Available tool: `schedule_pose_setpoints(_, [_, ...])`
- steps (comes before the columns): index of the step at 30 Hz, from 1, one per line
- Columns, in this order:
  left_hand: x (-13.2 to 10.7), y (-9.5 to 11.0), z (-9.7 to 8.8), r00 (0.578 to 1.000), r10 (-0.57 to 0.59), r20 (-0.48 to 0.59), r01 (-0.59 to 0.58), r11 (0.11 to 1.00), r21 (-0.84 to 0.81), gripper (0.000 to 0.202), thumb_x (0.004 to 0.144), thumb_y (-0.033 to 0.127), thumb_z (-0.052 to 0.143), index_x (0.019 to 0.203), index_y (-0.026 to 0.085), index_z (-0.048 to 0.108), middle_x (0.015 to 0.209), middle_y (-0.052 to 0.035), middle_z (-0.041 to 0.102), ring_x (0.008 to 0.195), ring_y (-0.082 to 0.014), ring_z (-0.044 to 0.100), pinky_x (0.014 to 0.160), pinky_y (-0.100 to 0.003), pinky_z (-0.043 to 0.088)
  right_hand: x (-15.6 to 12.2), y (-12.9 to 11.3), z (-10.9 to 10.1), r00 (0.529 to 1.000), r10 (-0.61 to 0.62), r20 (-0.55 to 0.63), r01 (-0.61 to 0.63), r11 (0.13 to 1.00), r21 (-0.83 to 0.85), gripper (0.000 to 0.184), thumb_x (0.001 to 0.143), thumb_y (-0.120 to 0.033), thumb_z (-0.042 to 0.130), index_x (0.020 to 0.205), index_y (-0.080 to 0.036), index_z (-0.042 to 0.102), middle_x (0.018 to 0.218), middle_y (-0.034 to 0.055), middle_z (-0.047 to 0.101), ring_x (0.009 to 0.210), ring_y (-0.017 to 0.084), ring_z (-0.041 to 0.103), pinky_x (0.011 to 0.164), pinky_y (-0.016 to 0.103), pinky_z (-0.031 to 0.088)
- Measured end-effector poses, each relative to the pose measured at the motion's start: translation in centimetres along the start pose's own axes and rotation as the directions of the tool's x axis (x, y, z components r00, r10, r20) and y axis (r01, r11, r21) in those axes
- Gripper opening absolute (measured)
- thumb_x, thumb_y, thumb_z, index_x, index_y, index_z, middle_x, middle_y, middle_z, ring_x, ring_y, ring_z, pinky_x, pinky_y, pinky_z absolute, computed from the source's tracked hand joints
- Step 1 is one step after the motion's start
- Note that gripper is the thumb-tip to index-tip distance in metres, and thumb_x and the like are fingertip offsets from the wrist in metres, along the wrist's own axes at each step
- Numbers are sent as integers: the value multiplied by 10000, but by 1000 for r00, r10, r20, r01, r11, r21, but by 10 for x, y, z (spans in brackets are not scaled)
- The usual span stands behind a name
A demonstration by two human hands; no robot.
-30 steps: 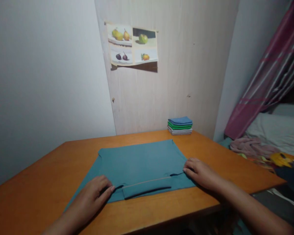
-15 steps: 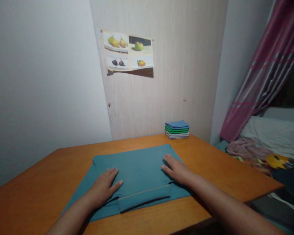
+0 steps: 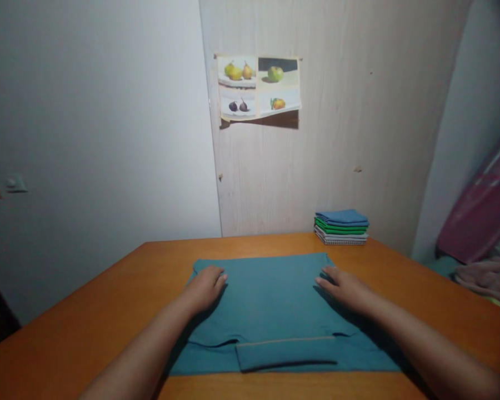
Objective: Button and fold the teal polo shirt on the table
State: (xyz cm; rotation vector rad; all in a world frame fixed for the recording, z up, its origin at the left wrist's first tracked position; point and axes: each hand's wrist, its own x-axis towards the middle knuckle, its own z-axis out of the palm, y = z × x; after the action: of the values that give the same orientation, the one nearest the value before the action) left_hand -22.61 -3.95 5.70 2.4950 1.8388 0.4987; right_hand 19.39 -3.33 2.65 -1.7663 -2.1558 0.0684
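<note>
A teal shirt (image 3: 270, 305) lies spread on the wooden table, its collar (image 3: 287, 354) at the near edge. The collar is folded over, with a pale seam along its top and dark gaps to either side. My left hand (image 3: 207, 286) rests at the shirt's left side near the far corner, palm down, with fingers extended and the thumb slightly apart. Over on the right side, my right hand (image 3: 345, 288) is at the matching far corner, its fingers stretched inward and the thumb apart. Both palms are hidden from view.
A stack of folded cloths (image 3: 341, 226), blue, green and checked, stands at the table's back right. The orange wooden table (image 3: 120, 289) meets the wall behind. A fruit picture sheet (image 3: 258, 88) hangs there. A pink curtain (image 3: 479, 216) and a crumpled cloth (image 3: 487, 280) are at right.
Both hands have slid away from me toward the shirt's far corners, the left outward to the shirt's side. The camera view has turned left.
</note>
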Motion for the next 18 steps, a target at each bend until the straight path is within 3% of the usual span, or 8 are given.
schedule_pose_setpoints(3, [35,-2,4,998,-54,-30,55,998,35,428,998,355,334,1190,145,654,1238,-178,679,1168,-271,614,1009,-383,425,23,-23,3,1000,10,0,-10,998,56,654,961,-554,420,1371,-71,583,1451,222,527,1360,347,490,1138,464,367])
schedule_pose_setpoints(6, [53,-5,16,995,-92,-37,94,994,63,406,987,349,356,1172,150,657,1235,-179,681,1179,-274,607,1011,-399,416,42,-41,6,999,21,37,-25,995,100,677,972,-532,408,1399,-24,540,1476,247,487,1391,346,450,1156,442,337])
schedule_pose_setpoints(12, [52,-19,45,989,-145,-20,146,982,116,596,969,482,338,1311,69,598,1434,-262,527,1356,-366,469,1083,-531,347,67,-64,9,995,58,76,-64,994,85,673,971,-527,421,1383,-8,540,1480,270,473,1403,360,424,1156,419,323])
schedule_pose_setpoints(18, [57,-31,57,970,-243,28,234,956,179,732,931,603,314,1454,128,504,1556,-232,394,1469,-387,303,1130,-613,251,89,-79,23,994,18,106,-26,997,77,687,972,-576,384,1379,-46,546,1494,239,471,1408,341,415,1151,408,310])
